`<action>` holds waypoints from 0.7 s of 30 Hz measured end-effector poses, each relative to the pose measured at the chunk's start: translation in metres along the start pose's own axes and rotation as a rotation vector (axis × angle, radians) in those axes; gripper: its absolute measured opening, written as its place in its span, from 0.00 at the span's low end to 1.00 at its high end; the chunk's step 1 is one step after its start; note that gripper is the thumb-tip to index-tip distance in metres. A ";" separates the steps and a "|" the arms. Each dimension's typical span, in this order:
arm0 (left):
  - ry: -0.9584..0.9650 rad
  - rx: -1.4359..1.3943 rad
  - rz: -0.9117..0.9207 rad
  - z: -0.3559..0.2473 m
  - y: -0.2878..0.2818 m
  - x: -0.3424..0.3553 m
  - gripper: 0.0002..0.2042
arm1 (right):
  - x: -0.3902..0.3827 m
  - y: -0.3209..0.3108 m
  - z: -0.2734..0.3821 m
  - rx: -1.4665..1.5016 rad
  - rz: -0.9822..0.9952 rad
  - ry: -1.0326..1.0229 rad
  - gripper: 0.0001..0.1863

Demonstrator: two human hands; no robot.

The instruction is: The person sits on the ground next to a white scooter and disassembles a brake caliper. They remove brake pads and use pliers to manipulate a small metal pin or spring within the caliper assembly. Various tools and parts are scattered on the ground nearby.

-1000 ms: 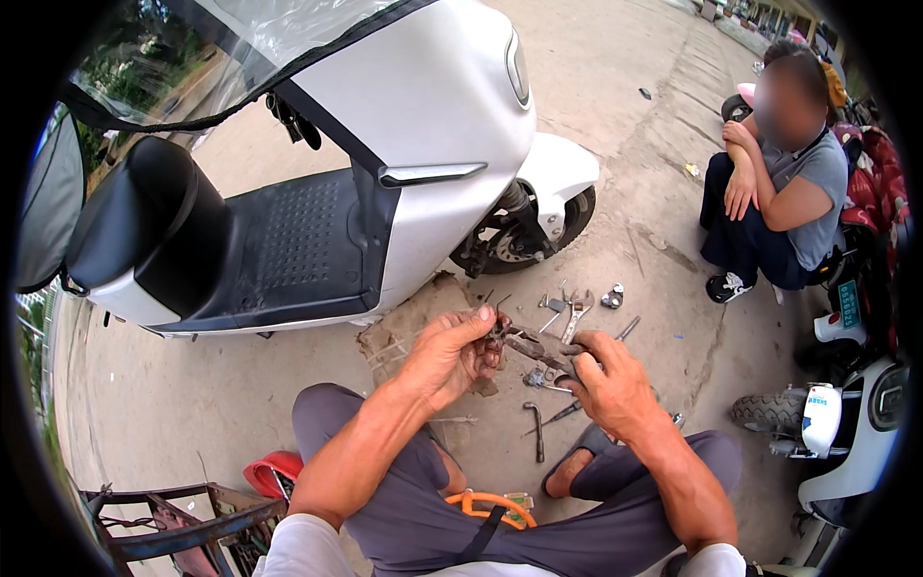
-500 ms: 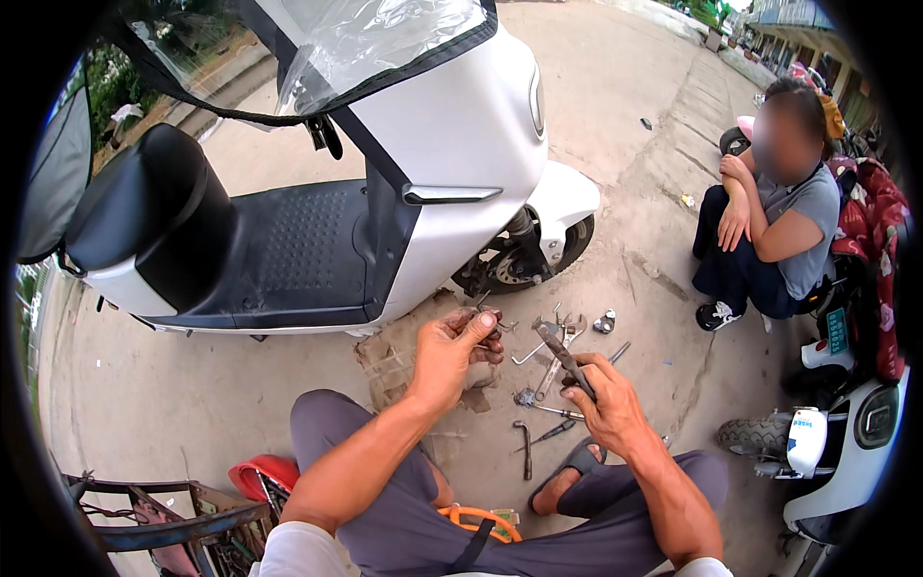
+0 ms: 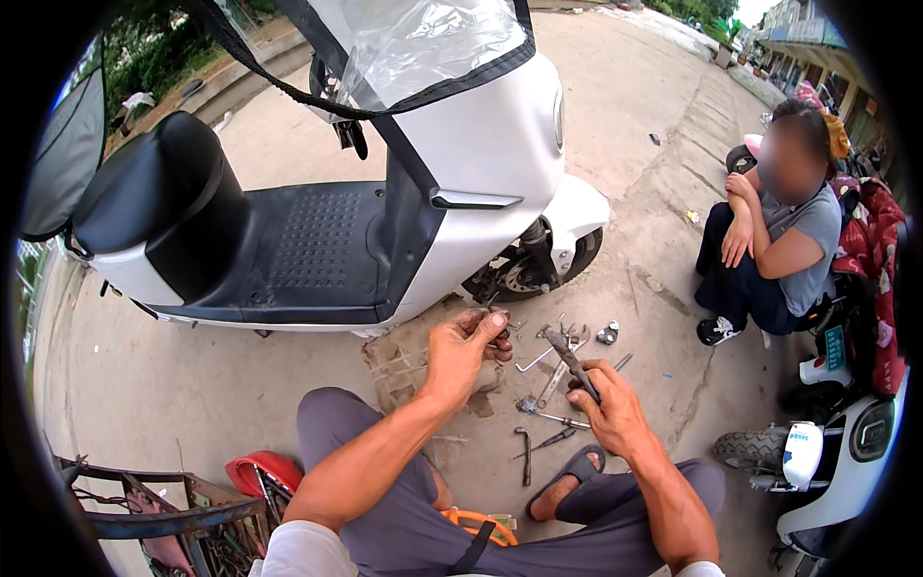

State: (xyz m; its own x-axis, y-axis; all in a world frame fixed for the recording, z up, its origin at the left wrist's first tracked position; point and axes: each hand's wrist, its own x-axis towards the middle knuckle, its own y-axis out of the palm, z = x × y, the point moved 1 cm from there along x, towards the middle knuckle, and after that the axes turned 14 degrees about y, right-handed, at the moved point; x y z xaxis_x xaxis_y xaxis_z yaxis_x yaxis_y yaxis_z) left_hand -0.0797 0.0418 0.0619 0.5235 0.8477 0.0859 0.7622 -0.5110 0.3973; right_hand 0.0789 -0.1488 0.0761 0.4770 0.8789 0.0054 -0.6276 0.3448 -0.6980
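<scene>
My right hand (image 3: 613, 412) is closed around a worn dark metal tool (image 3: 569, 358) that looks like pliers, its head pointing up and to the left. My left hand (image 3: 465, 354) is pinched in front of the scooter's front wheel, its fingertips blackened. A small dark piece seems to stick up from those fingers, too small to name. Beneath the hands, hand tools lie on the concrete: a wrench (image 3: 555, 377), a white-looking hex key (image 3: 535, 362), a dark bent tool (image 3: 524, 456) and a screwdriver (image 3: 548, 439).
A white scooter (image 3: 481, 163) with a black seat stands ahead. Flattened cardboard (image 3: 389, 370) lies beside it. A person (image 3: 784, 221) squats at the right, near another white scooter (image 3: 851, 462). At lower left are a red bowl-like object (image 3: 264, 473) and a rusty metal frame (image 3: 183, 519).
The view has shifted slightly, so the scooter sits a little farther right and lower. My left hand appears slightly farther right; both hands keep their closed grips.
</scene>
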 end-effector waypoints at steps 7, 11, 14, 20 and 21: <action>0.002 -0.002 0.004 0.002 0.001 0.001 0.15 | 0.001 0.000 -0.004 -0.031 0.017 -0.022 0.14; -0.008 0.001 0.010 0.003 0.001 0.001 0.15 | -0.001 0.000 -0.001 0.002 0.018 0.039 0.10; -0.080 -0.121 0.006 0.011 -0.005 0.001 0.16 | -0.001 -0.001 0.000 -0.030 0.023 0.025 0.16; -0.248 -0.377 0.066 0.003 -0.001 -0.007 0.14 | -0.004 -0.005 0.015 -0.037 0.003 0.021 0.15; -0.260 -0.367 0.075 0.004 0.000 -0.008 0.14 | -0.005 -0.006 0.014 -0.027 -0.005 0.034 0.15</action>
State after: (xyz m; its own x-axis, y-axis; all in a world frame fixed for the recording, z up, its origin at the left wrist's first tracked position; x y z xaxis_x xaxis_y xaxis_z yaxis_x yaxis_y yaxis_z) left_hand -0.0822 0.0347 0.0571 0.6862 0.7223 -0.0867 0.5575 -0.4455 0.7005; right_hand 0.0721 -0.1505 0.0904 0.5006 0.8656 -0.0153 -0.6084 0.3392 -0.7174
